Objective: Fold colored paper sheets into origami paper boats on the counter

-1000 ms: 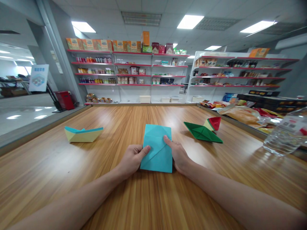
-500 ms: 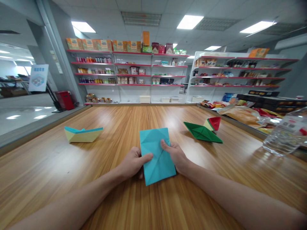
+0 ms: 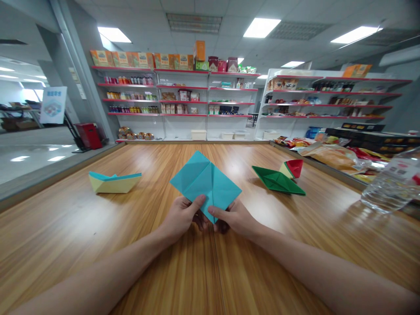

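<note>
A creased sheet of blue origami paper (image 3: 205, 181) is held up off the table in the middle, one corner pointing toward me. My left hand (image 3: 183, 217) pinches its lower left part, thumb on top and fingers underneath. On the lower right, my right hand (image 3: 238, 218) grips it the same way, its thumb close to the near corner. To the left stands a folded paper boat (image 3: 114, 183), yellow outside and blue inside. On the right lies a green paper boat (image 3: 277, 180), and behind it a red and yellow folded paper piece (image 3: 292, 168).
The wooden table (image 3: 82, 262) has a raised edge. A clear plastic bottle (image 3: 390, 188) lies tilted at the right, near snack packets (image 3: 331, 155) and dark boxes (image 3: 370, 138). Stocked shelves (image 3: 183, 94) stand beyond the table.
The blue paper has turned from nearly upright to a diamond-like angle, with a corner toward me. Both hands have shifted to its near corner, and their thumbs have come closer together.
</note>
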The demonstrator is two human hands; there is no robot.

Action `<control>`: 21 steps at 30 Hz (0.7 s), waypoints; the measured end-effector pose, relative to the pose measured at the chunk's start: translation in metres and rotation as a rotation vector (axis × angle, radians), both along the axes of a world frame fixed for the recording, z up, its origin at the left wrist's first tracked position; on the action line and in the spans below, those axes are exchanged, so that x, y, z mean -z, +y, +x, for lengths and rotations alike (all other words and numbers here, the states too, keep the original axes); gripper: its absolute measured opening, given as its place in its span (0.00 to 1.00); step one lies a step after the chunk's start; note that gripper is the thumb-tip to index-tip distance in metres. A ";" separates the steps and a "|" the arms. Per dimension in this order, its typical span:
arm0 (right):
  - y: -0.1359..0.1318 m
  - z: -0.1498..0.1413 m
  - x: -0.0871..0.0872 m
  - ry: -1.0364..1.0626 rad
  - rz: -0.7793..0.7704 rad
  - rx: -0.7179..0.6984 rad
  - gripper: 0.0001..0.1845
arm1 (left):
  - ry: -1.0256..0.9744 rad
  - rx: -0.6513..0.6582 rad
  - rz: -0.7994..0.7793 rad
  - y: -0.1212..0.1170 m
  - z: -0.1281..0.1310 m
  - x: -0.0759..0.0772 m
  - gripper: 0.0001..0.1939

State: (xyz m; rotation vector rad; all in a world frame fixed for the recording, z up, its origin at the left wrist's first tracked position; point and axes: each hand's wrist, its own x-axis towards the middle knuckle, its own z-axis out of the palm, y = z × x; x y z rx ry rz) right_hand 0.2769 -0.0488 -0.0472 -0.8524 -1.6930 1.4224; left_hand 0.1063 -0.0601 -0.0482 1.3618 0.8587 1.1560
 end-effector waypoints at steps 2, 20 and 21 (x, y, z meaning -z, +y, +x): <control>-0.002 -0.002 -0.001 -0.018 0.004 0.004 0.18 | 0.020 -0.047 -0.017 0.001 -0.001 0.002 0.24; 0.003 0.001 0.004 0.115 -0.118 0.179 0.18 | -0.129 0.087 -0.199 0.006 -0.012 0.007 0.23; 0.005 0.002 0.006 0.151 -0.129 0.208 0.19 | -0.133 0.073 -0.196 0.006 -0.012 0.008 0.23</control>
